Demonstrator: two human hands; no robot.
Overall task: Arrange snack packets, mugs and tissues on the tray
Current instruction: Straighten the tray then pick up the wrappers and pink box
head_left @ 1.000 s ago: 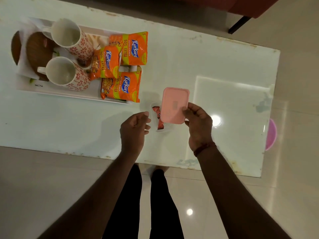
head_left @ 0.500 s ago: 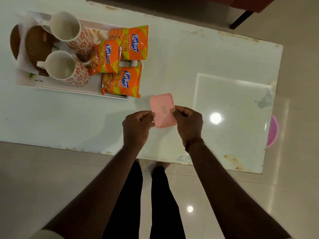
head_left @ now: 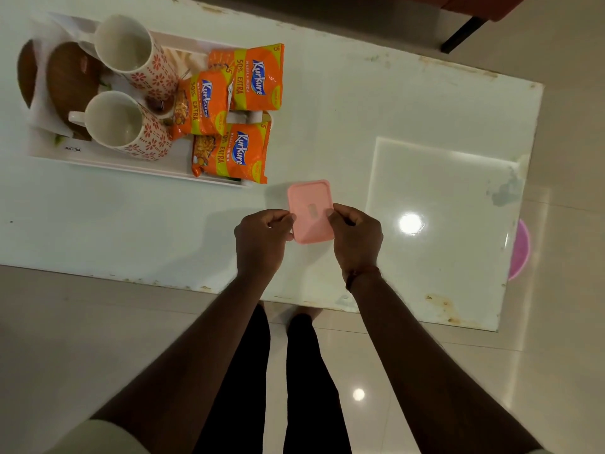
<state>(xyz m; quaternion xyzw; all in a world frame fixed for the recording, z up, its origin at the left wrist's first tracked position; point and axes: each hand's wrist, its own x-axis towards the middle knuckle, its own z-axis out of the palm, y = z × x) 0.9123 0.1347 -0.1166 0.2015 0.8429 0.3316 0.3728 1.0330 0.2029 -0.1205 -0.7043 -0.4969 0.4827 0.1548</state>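
Pinching the pink box (head_left: 311,211) by its long edges, left hand (head_left: 262,239) one side, right hand (head_left: 357,237) the other, long axis pointing away from the body. Sitting just right of the tray's (head_left: 131,166) near corner. Probably a leftward carry next, left hand nearer.

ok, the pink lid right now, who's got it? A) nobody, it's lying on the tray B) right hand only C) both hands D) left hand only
C: the left hand and right hand each pinch an edge of the pink lid, clear of the tray.
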